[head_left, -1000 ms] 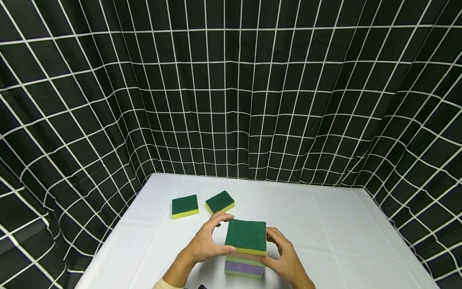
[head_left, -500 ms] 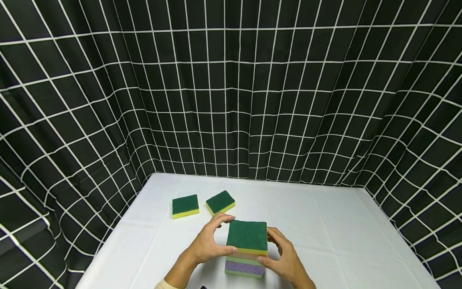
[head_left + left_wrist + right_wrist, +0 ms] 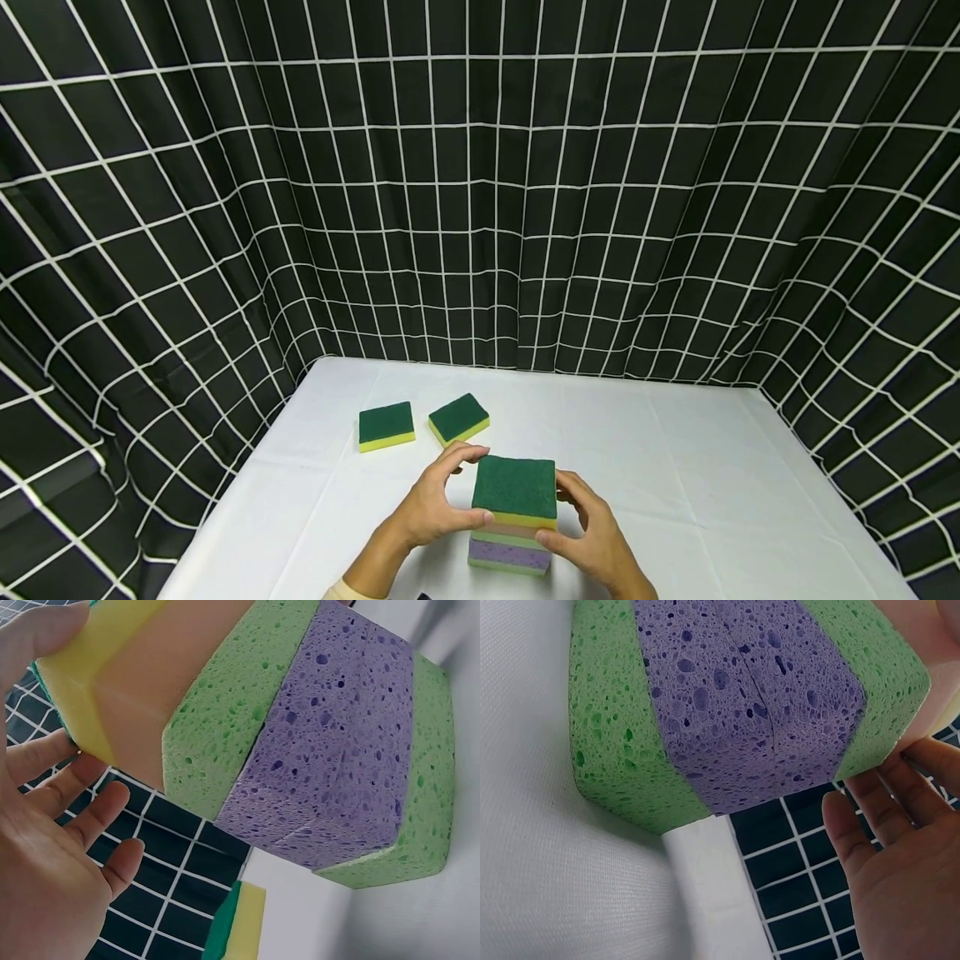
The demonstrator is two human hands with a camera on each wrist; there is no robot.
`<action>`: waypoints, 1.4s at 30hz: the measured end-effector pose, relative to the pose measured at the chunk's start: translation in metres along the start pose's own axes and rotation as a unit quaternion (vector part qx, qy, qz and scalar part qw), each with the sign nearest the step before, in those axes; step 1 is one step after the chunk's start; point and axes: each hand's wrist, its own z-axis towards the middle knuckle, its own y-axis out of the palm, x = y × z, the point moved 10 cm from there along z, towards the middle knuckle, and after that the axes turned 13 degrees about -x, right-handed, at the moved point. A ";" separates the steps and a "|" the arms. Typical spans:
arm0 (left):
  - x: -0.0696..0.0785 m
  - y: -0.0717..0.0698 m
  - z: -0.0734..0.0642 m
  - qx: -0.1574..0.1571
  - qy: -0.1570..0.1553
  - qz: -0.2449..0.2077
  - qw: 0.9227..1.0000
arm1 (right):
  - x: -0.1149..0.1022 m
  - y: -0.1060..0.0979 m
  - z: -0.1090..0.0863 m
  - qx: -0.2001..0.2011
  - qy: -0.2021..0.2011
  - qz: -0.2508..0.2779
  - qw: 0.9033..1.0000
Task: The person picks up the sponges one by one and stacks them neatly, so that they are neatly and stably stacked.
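Observation:
A stack of sponges stands near the front of the table. From the bottom it shows a light green sponge [image 3: 435,772], a purple layer [image 3: 330,742] with a seam, another light green sponge [image 3: 217,720] and a peach one [image 3: 157,690]. On top lies a yellow sponge with a dark green scouring face [image 3: 515,487]. My left hand [image 3: 435,500] grips its left side, thumb at the front corner and index finger at the back. My right hand [image 3: 588,529] holds the upper right side, thumb in front. Some right fingers are hidden behind the stack in the head view.
Two more green-and-yellow sponges lie farther back: one on the left [image 3: 386,425], the other angled [image 3: 459,417] just beyond my left hand. A white cloth [image 3: 675,483] covers the table. Black curtains with white grid lines [image 3: 495,208] enclose the back and sides.
The top sponge has shifted very slightly to the right, with both hands still on it. The rest of the stack and the two loose sponges stay put.

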 end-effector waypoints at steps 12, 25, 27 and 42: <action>0.011 -0.002 -0.001 -0.005 -0.021 -0.013 1.000 | -0.005 -0.004 0.001 0.005 -0.011 -0.026 1.000; 0.030 -0.004 0.000 -0.007 -0.039 -0.035 0.999 | -0.048 -0.022 0.011 0.026 -0.128 -0.057 0.990; 0.030 -0.004 0.000 -0.005 -0.037 -0.034 0.999 | -0.051 -0.023 0.013 0.028 -0.133 -0.057 0.989; -0.005 0.001 -0.001 0.004 -0.037 -0.022 0.999 | -0.042 -0.017 0.017 0.026 -0.090 -0.068 0.993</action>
